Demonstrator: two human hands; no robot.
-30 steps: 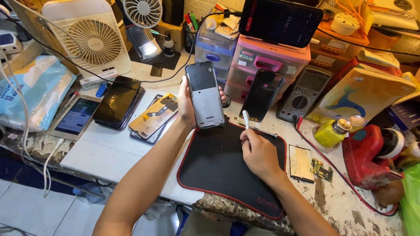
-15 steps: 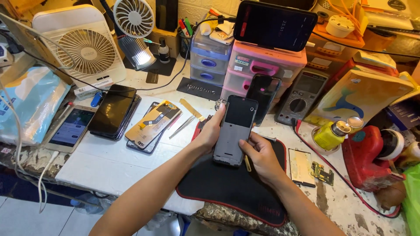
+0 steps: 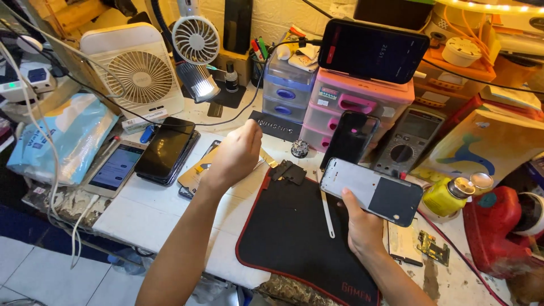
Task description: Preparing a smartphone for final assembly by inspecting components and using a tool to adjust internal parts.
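The right hand (image 3: pixel 362 226), low and right of centre, grips a phone (image 3: pixel 371 191) from beneath with the thumb on its near edge, holding it flat and tilted above the right edge of the black mat (image 3: pixel 294 238), while the left hand (image 3: pixel 235 154), in the middle of the frame, hangs with fingers curled loosely shut over the gold-backed phone (image 3: pixel 195 173) and holds nothing I can see. A white pry tool (image 3: pixel 327 214) lies on the mat just left of the right thumb, small black parts (image 3: pixel 289 171) sit at the mat's top edge, and the pink drawer box (image 3: pixel 357 110), a multimeter (image 3: pixel 408 141) and a yellow bottle (image 3: pixel 450 195) crowd the upper right. Two fans (image 3: pixel 136 76) stand at upper left.
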